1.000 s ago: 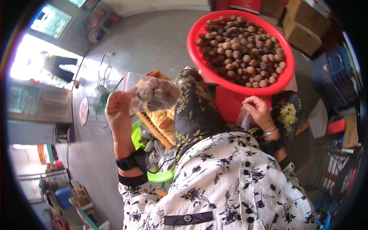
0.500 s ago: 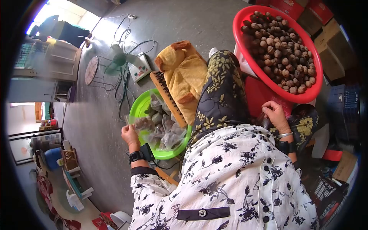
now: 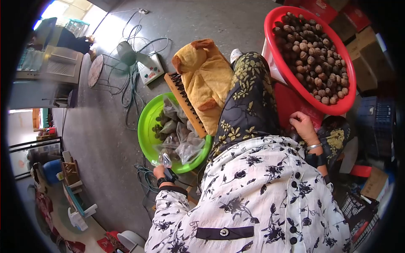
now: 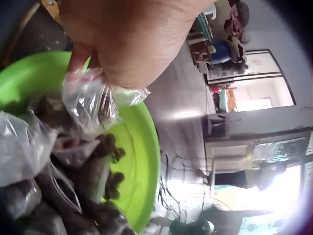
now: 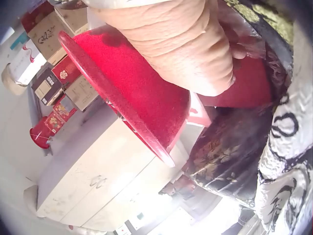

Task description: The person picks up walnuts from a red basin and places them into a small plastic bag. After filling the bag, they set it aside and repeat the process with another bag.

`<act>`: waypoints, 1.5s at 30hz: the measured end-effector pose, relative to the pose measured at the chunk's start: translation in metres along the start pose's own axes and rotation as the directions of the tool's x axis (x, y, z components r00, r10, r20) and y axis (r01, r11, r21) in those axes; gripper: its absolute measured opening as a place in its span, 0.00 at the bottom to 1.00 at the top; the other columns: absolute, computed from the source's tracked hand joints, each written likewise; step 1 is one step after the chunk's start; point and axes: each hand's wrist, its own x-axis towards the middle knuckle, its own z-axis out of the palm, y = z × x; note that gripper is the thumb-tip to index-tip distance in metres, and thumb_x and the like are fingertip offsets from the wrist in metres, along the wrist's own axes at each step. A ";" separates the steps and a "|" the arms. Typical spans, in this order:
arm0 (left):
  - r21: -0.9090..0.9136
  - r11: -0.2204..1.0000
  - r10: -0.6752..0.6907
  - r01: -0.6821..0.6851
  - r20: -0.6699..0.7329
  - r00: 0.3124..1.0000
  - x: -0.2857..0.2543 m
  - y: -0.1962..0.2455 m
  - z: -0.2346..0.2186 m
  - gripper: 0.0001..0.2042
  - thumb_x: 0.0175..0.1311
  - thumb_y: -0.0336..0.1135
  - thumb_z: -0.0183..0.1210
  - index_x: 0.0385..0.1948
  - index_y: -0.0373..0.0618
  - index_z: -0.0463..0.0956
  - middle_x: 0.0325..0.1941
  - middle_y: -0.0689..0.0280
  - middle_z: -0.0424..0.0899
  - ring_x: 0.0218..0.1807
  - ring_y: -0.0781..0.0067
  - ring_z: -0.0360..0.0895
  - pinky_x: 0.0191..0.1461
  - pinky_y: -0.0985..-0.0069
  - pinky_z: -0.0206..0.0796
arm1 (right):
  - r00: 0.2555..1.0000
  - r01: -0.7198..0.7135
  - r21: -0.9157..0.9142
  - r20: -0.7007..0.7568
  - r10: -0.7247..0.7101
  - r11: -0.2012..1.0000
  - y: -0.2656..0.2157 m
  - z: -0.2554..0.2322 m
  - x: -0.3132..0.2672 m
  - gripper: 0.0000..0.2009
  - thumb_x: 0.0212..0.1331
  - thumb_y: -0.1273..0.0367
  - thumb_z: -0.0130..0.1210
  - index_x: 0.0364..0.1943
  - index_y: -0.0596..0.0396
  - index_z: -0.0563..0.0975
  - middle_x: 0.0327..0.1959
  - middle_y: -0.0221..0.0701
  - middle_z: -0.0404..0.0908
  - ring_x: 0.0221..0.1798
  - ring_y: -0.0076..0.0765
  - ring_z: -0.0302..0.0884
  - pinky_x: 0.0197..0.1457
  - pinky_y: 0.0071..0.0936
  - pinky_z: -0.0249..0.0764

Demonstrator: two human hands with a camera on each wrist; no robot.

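Observation:
My left hand point(image 3: 159, 170) is at the near left rim of the green basin point(image 3: 142, 126). Its fingers pinch the top of a clear zip bag point(image 4: 88, 105) with a pinkish edge, over the basin in the left wrist view. Filled clear bags point(image 3: 187, 149) lie in the basin, some with dark round contents. Over the lap, my right hand point(image 3: 303, 128) has curled fingers holding clear plastic bags point(image 5: 252, 41), mostly hidden beneath the hand. Beyond it stands a red basin point(image 3: 270, 38) heaped with walnuts point(image 3: 316, 59).
A yellow cloth point(image 3: 204, 80) lies by the left leg, next to a wooden strip with black coils point(image 3: 183, 101). A white box point(image 3: 150, 71), a fan point(image 3: 126, 52) and loose cables are on the floor. Cardboard boxes point(image 3: 363, 55) and a blue crate point(image 3: 375, 111) stand at right.
My left hand has carried the filled zip bag down and back to the green basin's near rim. The right hand stays over the lap. The head view has swung left.

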 end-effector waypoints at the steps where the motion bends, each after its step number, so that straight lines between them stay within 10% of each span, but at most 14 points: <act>1: 0.050 0.992 0.104 -0.113 0.154 0.983 0.001 -0.003 0.026 0.09 0.61 0.35 0.56 0.29 0.45 0.85 0.34 0.49 0.87 0.35 0.45 0.85 0.40 0.54 0.77 | 1.000 0.004 0.008 -0.001 -0.004 1.000 0.001 0.001 0.000 0.05 0.61 0.73 0.58 0.38 0.60 0.80 0.30 0.24 0.81 0.26 0.18 0.75 0.31 0.18 0.71; 4: -0.401 0.912 -0.005 0.086 0.198 0.980 0.003 -0.012 0.057 0.07 0.62 0.33 0.55 0.33 0.41 0.80 0.34 0.47 0.85 0.35 0.43 0.84 0.38 0.50 0.78 | 1.000 0.010 0.003 -0.013 -0.010 1.000 0.000 0.001 0.000 0.05 0.60 0.73 0.58 0.37 0.59 0.80 0.29 0.24 0.81 0.26 0.18 0.75 0.31 0.19 0.71; 8: -0.873 0.170 -0.094 0.457 0.448 0.889 0.002 -0.009 0.065 0.10 0.64 0.29 0.55 0.43 0.33 0.71 0.35 0.44 0.83 0.33 0.39 0.83 0.33 0.43 0.79 | 1.000 0.016 0.002 -0.004 -0.016 1.000 -0.005 0.001 -0.002 0.04 0.60 0.73 0.58 0.36 0.59 0.80 0.29 0.24 0.81 0.26 0.19 0.75 0.31 0.19 0.72; 9: -0.572 0.797 0.024 0.195 0.353 0.935 0.000 -0.010 0.046 0.16 0.56 0.44 0.62 0.41 0.43 0.78 0.38 0.50 0.85 0.41 0.44 0.83 0.43 0.52 0.77 | 1.000 0.031 0.006 -0.006 -0.031 1.000 -0.005 0.002 -0.002 0.05 0.60 0.72 0.58 0.36 0.59 0.80 0.29 0.25 0.82 0.27 0.20 0.76 0.32 0.20 0.73; 10: 0.032 0.977 0.191 -0.213 0.331 0.924 -0.002 -0.003 0.008 0.23 0.48 0.59 0.68 0.39 0.53 0.85 0.40 0.56 0.88 0.49 0.48 0.83 0.52 0.60 0.75 | 1.000 0.011 -0.003 -0.018 -0.011 1.000 -0.001 0.002 -0.001 0.05 0.59 0.72 0.58 0.36 0.59 0.81 0.28 0.26 0.82 0.28 0.20 0.78 0.33 0.21 0.74; 13: -0.222 0.958 0.201 -0.179 0.081 0.976 -0.011 -0.006 -0.005 0.30 0.46 0.54 0.72 0.51 0.50 0.78 0.41 0.50 0.86 0.48 0.48 0.83 0.51 0.56 0.75 | 0.997 0.048 -0.146 -0.059 -0.057 0.988 -0.012 -0.003 -0.009 0.07 0.59 0.71 0.59 0.37 0.60 0.82 0.26 0.28 0.83 0.29 0.22 0.79 0.34 0.24 0.75; 14: -0.714 0.684 0.049 0.153 0.253 0.966 -0.012 -0.010 0.001 0.26 0.54 0.41 0.68 0.54 0.39 0.77 0.54 0.45 0.82 0.57 0.47 0.78 0.61 0.56 0.67 | 0.994 0.058 -0.204 -0.074 -0.075 0.977 -0.012 -0.006 -0.011 0.07 0.59 0.70 0.59 0.37 0.60 0.82 0.26 0.29 0.83 0.29 0.22 0.79 0.34 0.25 0.76; 18: -0.693 0.719 0.024 0.055 0.103 0.994 0.015 0.079 -0.085 0.26 0.55 0.39 0.66 0.56 0.39 0.75 0.56 0.45 0.80 0.58 0.47 0.77 0.62 0.56 0.66 | 0.991 0.124 -0.016 -0.059 -0.124 0.992 0.013 -0.004 -0.003 0.06 0.58 0.70 0.60 0.36 0.58 0.82 0.27 0.30 0.83 0.28 0.24 0.78 0.34 0.27 0.76; 23: -0.674 0.735 -0.212 0.077 -0.121 0.970 0.024 0.088 -0.116 0.28 0.55 0.37 0.63 0.60 0.40 0.70 0.58 0.45 0.77 0.60 0.45 0.74 0.65 0.56 0.64 | 0.989 0.132 -0.001 -0.066 -0.132 0.991 0.010 -0.006 -0.006 0.06 0.59 0.70 0.60 0.36 0.58 0.82 0.27 0.29 0.83 0.29 0.23 0.79 0.35 0.26 0.76; 32: -0.684 0.711 -0.593 0.163 -0.460 0.660 0.026 0.090 -0.174 0.32 0.57 0.32 0.56 0.67 0.41 0.61 0.63 0.45 0.73 0.64 0.43 0.70 0.69 0.56 0.59 | 0.977 0.113 0.091 -0.189 -0.094 0.989 -0.002 -0.016 -0.011 0.07 0.60 0.68 0.59 0.33 0.58 0.81 0.26 0.32 0.83 0.30 0.28 0.81 0.36 0.30 0.76; 38: -0.606 0.560 -0.239 -0.565 -0.771 0.591 0.094 0.196 -0.286 0.34 0.55 0.21 0.56 0.69 0.39 0.60 0.70 0.46 0.67 0.71 0.49 0.65 0.74 0.60 0.55 | 0.949 0.142 0.122 -0.299 -0.100 0.982 0.009 -0.018 -0.009 0.07 0.60 0.68 0.59 0.33 0.57 0.82 0.27 0.32 0.84 0.31 0.27 0.81 0.38 0.28 0.76; 42: -0.724 -0.028 0.008 -0.689 -0.689 0.724 0.066 0.306 -0.373 0.33 0.61 0.19 0.58 0.70 0.39 0.58 0.72 0.53 0.65 0.72 0.59 0.63 0.76 0.65 0.52 | 0.941 0.191 0.100 -0.303 -0.153 0.976 0.006 -0.018 -0.011 0.07 0.60 0.68 0.59 0.33 0.57 0.82 0.27 0.32 0.84 0.31 0.27 0.81 0.39 0.27 0.76; 45: -0.554 0.002 0.244 -0.832 -0.807 0.538 0.040 0.376 -0.420 0.33 0.64 0.20 0.59 0.71 0.40 0.56 0.71 0.56 0.65 0.66 0.65 0.67 0.70 0.71 0.60 | 0.935 0.244 0.072 -0.283 -0.214 0.967 -0.009 -0.022 -0.021 0.07 0.61 0.67 0.60 0.33 0.58 0.82 0.27 0.32 0.84 0.31 0.26 0.81 0.38 0.28 0.76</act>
